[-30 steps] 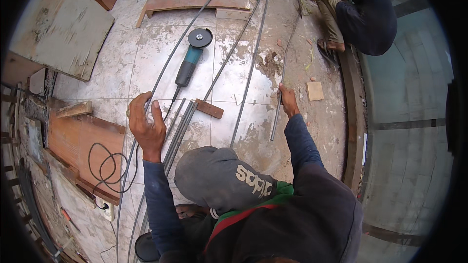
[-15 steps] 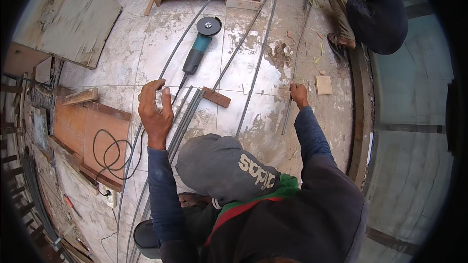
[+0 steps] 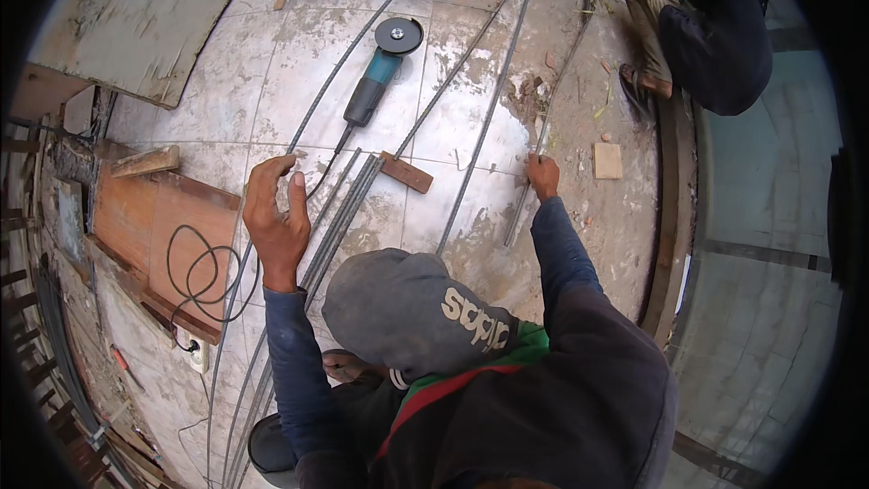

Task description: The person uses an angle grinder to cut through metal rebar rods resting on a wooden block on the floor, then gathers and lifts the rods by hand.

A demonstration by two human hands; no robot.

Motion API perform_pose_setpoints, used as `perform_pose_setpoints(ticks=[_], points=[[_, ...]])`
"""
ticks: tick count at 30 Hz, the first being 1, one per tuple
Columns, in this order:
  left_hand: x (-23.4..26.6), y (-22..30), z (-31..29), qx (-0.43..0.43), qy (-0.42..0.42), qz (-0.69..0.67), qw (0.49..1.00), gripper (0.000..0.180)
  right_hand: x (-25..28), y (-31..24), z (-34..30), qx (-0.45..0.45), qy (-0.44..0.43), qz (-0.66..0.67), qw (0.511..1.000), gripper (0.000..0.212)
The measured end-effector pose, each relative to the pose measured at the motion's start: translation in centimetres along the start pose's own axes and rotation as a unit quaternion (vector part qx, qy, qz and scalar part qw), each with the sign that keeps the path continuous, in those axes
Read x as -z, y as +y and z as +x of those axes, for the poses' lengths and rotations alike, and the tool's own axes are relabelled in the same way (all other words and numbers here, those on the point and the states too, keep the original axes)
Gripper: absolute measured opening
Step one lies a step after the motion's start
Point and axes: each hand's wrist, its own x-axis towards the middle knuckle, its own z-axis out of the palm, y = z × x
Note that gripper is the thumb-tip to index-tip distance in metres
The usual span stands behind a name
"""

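Steel rods (image 3: 493,100) lie long and grey across the stained tiled floor (image 3: 290,63); your left hand (image 3: 276,217) grips one, your right hand (image 3: 543,177) pinches another.

Steel rods (image 3: 493,109) dull, ribbed; floor tiles (image 3: 299,63) glossy, mortar-stained; grinder (image 3: 376,81) plastic-bodied; wood block (image 3: 406,172) rough.

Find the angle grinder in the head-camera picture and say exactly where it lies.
The angle grinder lies on the tiled floor in the upper middle, beyond the left hand, between two long steel rods.
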Motion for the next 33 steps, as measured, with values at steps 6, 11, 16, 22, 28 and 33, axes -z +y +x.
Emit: perform_pose_setpoints(ticks=[6,11,16,22,28,33], points=[[1.3,0.8,1.1,0.007,-0.005,-0.033,0.999,0.017,5.9,-3.1,-0.8,-0.023,-0.063,0.323,0.944,0.04],[1.7,2.8,2.8,-0.018,0.011,-0.053,0.998,0.017,14.5,-9.4,-1.6,0.008,-0.089,0.505,0.858,0.034],[3.0,5.2,4.3,-0.049,0.05,-0.135,0.988,0.019,17.7,-17.5,-0.1,0.025,-0.108,0.576,0.81,0.031],[7.4,7.2,5.2,-0.095,0.112,-0.141,0.979,0.022,11.4,-26.2,0.2,0.006,-0.011,0.487,0.873,0.036],[11.3,11.3,3.5,-0.108,0.205,-0.23,0.945,0.024,2.8,-28.4,5.3,-0.004,0.122,0.361,0.925,0.04],[10.5,11.4,3.6,-0.129,0.041,-0.004,0.991,0.034,1.1,-39.9,-10.8,-0.025,-0.097,0.582,0.807,0.033]])
